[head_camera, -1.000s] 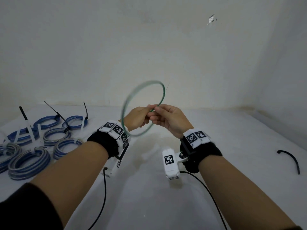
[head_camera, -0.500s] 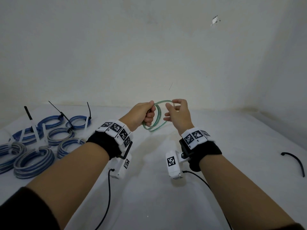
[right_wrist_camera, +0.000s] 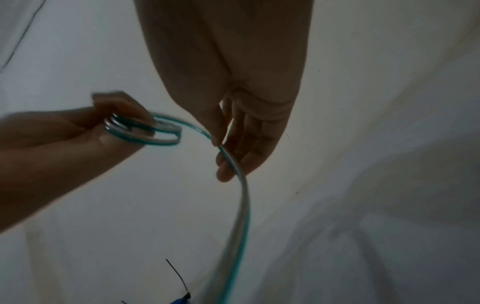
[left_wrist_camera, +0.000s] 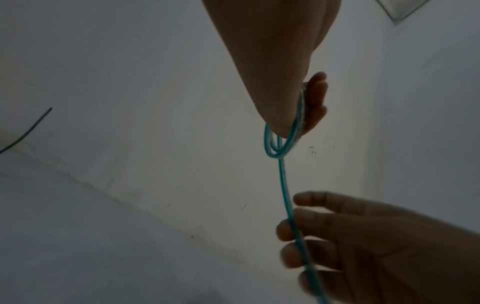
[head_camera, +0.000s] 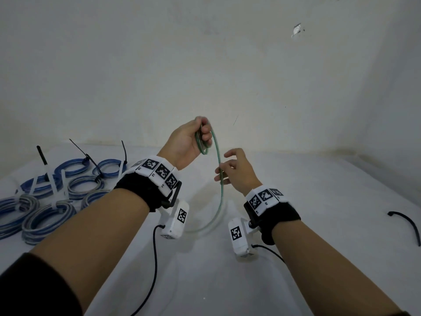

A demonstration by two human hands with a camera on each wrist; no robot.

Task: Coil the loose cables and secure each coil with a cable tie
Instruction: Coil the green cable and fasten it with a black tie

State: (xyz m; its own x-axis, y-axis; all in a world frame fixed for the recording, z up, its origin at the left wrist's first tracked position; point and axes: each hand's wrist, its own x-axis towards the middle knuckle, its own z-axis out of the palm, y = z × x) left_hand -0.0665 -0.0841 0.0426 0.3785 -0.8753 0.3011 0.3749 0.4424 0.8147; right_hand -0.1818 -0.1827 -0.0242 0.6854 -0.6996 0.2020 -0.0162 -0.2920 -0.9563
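A thin green cable [head_camera: 221, 201] is partly wound into a small coil [head_camera: 202, 145]. My left hand [head_camera: 201, 135] grips that coil, raised above the white table [head_camera: 319, 247]. From the coil [left_wrist_camera: 275, 148] one strand [left_wrist_camera: 281, 174] drops into my right hand [head_camera: 224, 172], which is lower and to the right. There the thumb and fingers [right_wrist_camera: 223, 152] pinch the strand lightly. Below the hand the cable [right_wrist_camera: 244, 205] curves down and left to the table, and its end is hidden behind the left wrist camera. A loose black cable tie [head_camera: 405, 222] lies at the far right.
Several blue coils [head_camera: 45, 201] bound with black and white ties lie in a group at the table's left. A plain wall stands close behind the table and meets a side wall at the right.
The wide loop that both hands held up has been gathered into the left hand's coil. The left hand rose, and the right hand slid down the free strand.
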